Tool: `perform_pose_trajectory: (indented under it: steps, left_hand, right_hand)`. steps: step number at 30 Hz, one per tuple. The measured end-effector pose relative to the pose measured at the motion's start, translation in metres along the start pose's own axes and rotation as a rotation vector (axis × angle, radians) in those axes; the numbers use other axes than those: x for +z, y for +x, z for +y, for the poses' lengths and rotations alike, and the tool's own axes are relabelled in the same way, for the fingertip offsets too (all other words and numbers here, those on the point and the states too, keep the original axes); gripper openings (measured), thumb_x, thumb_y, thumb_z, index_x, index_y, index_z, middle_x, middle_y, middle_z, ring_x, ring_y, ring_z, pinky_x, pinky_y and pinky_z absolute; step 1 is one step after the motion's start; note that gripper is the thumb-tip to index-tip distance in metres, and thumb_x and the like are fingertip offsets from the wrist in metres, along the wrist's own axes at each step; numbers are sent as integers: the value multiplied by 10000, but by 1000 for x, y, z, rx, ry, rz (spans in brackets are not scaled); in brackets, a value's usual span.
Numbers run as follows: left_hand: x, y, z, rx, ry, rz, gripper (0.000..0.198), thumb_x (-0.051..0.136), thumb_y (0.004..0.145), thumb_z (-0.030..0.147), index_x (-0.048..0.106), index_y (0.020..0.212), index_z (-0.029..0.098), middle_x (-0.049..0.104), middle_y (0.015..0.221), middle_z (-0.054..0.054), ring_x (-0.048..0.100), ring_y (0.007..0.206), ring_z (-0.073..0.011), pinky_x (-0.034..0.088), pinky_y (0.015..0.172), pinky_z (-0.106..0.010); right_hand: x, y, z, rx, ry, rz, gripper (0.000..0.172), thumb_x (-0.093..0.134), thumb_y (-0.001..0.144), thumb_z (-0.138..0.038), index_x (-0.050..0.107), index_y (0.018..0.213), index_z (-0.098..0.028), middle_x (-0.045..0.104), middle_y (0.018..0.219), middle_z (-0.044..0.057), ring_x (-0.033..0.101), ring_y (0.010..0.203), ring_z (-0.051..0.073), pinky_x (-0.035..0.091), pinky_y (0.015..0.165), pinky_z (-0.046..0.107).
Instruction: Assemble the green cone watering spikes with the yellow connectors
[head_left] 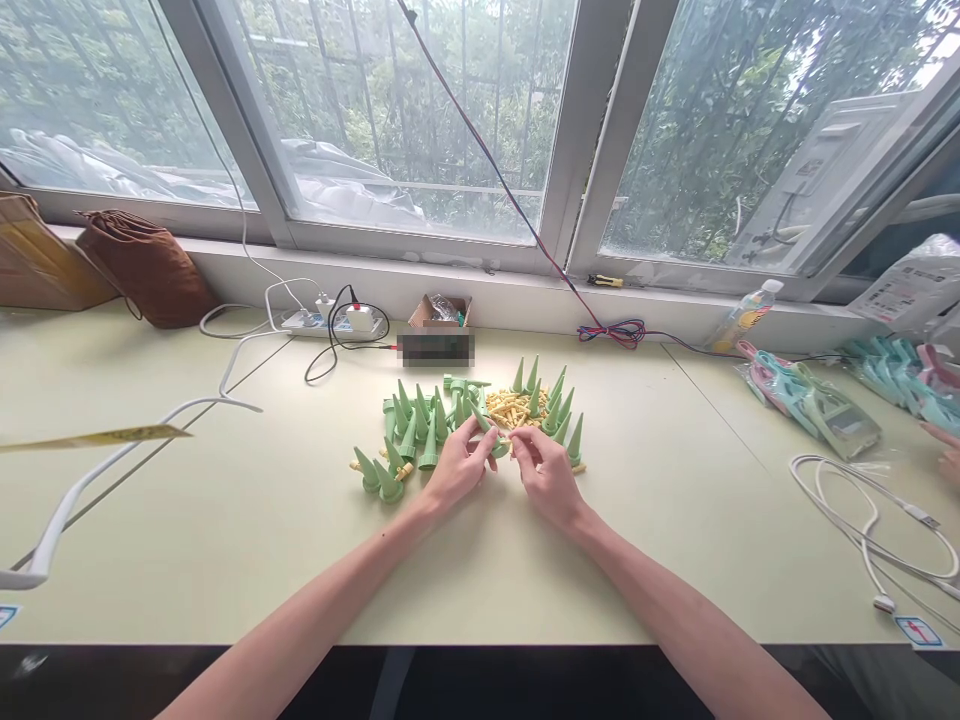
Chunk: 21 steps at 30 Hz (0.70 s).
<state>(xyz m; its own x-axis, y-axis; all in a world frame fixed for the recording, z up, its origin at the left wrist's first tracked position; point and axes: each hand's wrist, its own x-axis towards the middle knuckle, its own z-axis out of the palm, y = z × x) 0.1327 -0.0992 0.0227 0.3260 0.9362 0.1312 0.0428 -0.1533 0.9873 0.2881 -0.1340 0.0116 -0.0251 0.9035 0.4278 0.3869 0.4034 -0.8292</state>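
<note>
Both hands meet at the middle of the pale green worktop (pixel 225 520), just in front of a heap of parts. The left hand (pixel 457 468) has its fingers (pixel 474 432) closed around a green cone (pixel 495 440), which lies tilted with its tip pointing up and away to the left. The right hand (pixel 546 478) is pinched with thumb and forefinger on a small yellow plug (pixel 514 437), held against the wide end of that cone; how far the plug sits in is too small to tell. Right behind the hands lies a pile of yellow plugs (pixel 510 405). To its left is a cluster of green cones (pixel 416 425), most of them upright on their bases, and to its right a smaller group of upright cones (pixel 559 405). Farther back, under the window, are a power strip (pixel 326 320), a small cardboard box (pixel 439 308) and a bundle of red and blue wire (pixel 611 330). A brown pouch (pixel 146 268) rests at the far left. On the right are a plastic bottle (pixel 742 318) lying down, packets of pastel clips (pixel 810 405) and a white cable (pixel 870 510). Another person's hand (pixel 949 450) shows at the right edge.
</note>
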Motion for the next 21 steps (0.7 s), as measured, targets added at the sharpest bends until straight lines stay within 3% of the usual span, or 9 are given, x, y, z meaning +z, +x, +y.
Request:
perform_pose_trajectory:
  steps: [21]
  left_hand:
    - [0, 0, 2, 28, 16, -70, 322, 528, 915, 474, 564, 1052, 185, 641, 1080, -79, 617, 654, -116, 437, 397, -186]
  right_hand:
    - [-1, 1, -1, 7, -11, 45, 200, 452, 975, -330, 596, 960, -191, 597, 767, 27, 533, 609, 148, 454, 577, 267]
